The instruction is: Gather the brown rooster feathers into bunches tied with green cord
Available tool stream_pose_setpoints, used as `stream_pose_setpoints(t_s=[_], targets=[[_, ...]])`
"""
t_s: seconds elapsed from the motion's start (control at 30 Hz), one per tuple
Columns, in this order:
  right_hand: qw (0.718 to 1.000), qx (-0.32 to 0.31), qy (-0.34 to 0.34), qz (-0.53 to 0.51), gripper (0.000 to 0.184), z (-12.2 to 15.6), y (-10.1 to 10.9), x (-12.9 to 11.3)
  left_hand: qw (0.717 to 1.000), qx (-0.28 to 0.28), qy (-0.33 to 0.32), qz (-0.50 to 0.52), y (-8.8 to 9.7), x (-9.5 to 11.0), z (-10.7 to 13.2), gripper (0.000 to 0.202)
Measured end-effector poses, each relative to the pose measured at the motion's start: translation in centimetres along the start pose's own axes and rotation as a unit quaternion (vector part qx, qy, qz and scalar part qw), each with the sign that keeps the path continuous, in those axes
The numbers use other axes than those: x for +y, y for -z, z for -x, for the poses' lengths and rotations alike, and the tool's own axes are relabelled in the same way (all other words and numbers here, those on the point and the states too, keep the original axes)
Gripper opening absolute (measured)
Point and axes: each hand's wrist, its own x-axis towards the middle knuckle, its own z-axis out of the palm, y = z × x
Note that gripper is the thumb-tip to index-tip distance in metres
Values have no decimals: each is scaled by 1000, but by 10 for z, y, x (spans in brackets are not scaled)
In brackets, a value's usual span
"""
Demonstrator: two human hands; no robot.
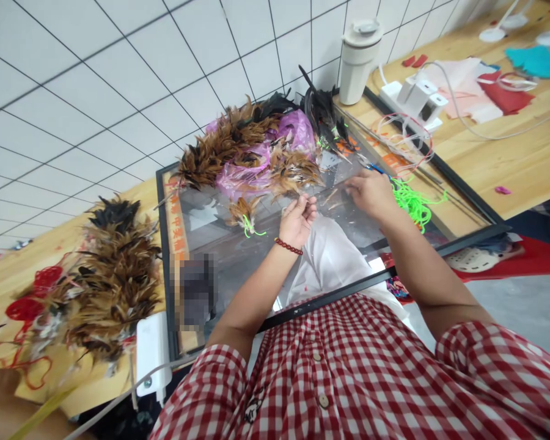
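Note:
My left hand, with a beaded bracelet at the wrist, is turned partly palm up over a glass-topped frame. Its fingers are curled in; whatever they pinch is too small to make out. Just beyond its fingertips lies a loose heap of brown feathers. My right hand is closed, fingertips pointing left, and its grip is not clear. Thin brown feathers show by its fingertips. Bright green cord lies to its right, with blue-handled scissors behind. A small feather bunch tied with green cord rests left.
Brown feather bundles and purple plastic line the tiled wall, with black feathers alongside. A white tumbler and power strip stand right. More feathers, red cord and another person's arm are left.

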Motion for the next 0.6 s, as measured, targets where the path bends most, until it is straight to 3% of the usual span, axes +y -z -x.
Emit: stream_pose_setpoints(t_s=[0.17,0.33,0.43,0.53,0.6], targets=[[999,-28,42,17,38,-1,-3,-11,1000,9,-8,-17,-2,-3,1,26],[995,-59,23,74,31,-2,-7,-21,999,28,-9,-34,-4,-6,1,22],[997,-41,8,65,28,-1,-9,-23,999,25,-12,-40,-4,-7,2,21],[998,7,-15,-68,22,0,-12,-29,999,16,-19,-40,-4,-8,4,20],[967,31,-35,-250,23,2,-14,-39,999,4,-24,-30,-4,-9,5,21]])
